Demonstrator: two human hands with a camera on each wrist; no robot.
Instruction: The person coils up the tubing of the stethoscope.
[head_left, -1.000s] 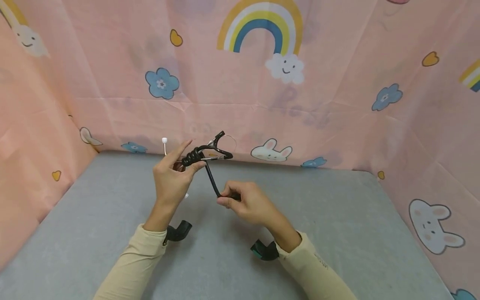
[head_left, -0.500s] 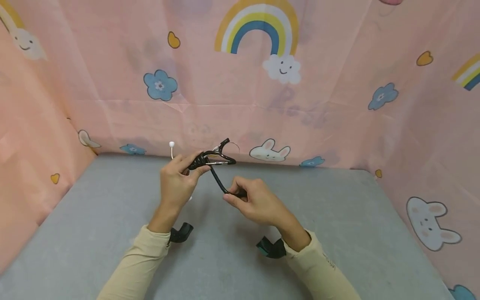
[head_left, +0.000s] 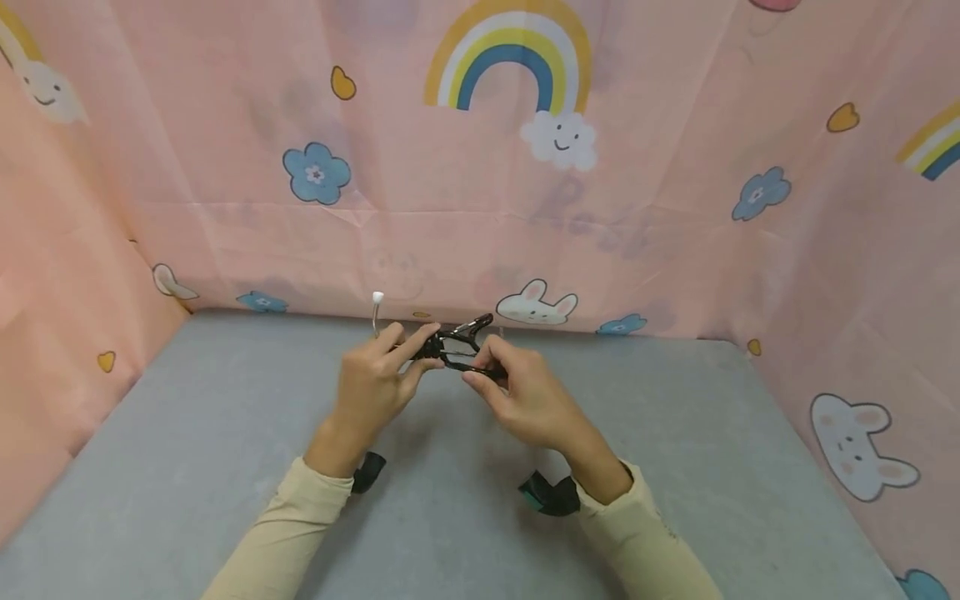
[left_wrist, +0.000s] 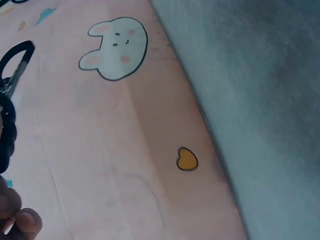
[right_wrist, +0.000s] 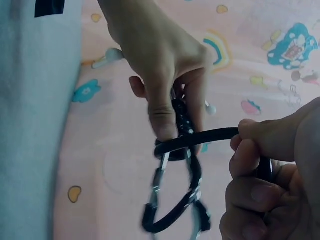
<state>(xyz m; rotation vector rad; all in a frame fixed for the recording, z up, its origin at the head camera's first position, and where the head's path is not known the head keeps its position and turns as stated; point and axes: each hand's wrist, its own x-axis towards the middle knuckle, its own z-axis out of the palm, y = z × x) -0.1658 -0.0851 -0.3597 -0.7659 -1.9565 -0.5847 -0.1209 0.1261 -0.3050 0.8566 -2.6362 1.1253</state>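
Observation:
A stethoscope with black tubing is held up over the table between both hands. My left hand [head_left: 367, 387] grips its coiled tubing [head_left: 429, 346], thumb and fingers on either side of the coil. One white ear tip [head_left: 378, 297] sticks up behind that hand on its metal tube. My right hand [head_left: 528, 396] pinches a free length of tubing; in the right wrist view this black strand [right_wrist: 200, 138] crosses over the coil. Looser loops and metal tubes hang beyond the coil there. The left wrist view catches only part of the tubing [left_wrist: 7, 132] and some fingertips [left_wrist: 27, 220].
The grey table [head_left: 645, 467] ends at a pink printed curtain [head_left: 660, 250], which also closes both sides. A black mount [head_left: 550, 493] sits at the right wrist, and another black mount [head_left: 367, 472] at the left.
My left hand has moved right and down with the coil, closer to the right hand. The right hand has shifted slightly right. The strand between them has shortened and now runs more level.

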